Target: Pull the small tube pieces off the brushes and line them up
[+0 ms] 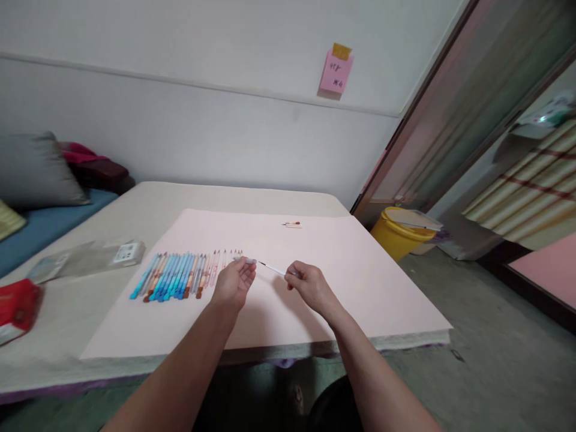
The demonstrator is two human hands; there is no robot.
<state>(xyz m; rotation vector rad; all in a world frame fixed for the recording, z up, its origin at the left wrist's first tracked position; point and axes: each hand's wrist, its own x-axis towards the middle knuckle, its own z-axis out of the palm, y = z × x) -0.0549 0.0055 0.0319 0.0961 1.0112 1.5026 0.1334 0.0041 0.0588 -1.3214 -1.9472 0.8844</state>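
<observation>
My left hand (234,282) is closed on a pale pen barrel (246,260) above the pink sheet, the barrel's end pointing right. In my right hand (310,287) a thin white pen refill (272,269) is pinched, its dark tip directed toward the barrel with a small gap between them. Left of my hands, several pens (180,273) in blue, brown and grey lie side by side in a row. Several slim refills (219,259) continue that row beside my left hand, which partly hides them. Farther back lie a small brown-ended pen part (293,223) and a thin stick.
The pink sheet (364,294) covers much of the cloth-topped table (162,195). At the left are a clear plastic bag (96,258) and a red packet (18,309). A yellow bin (396,234) stands right of the table. A white wall (225,138) rises behind.
</observation>
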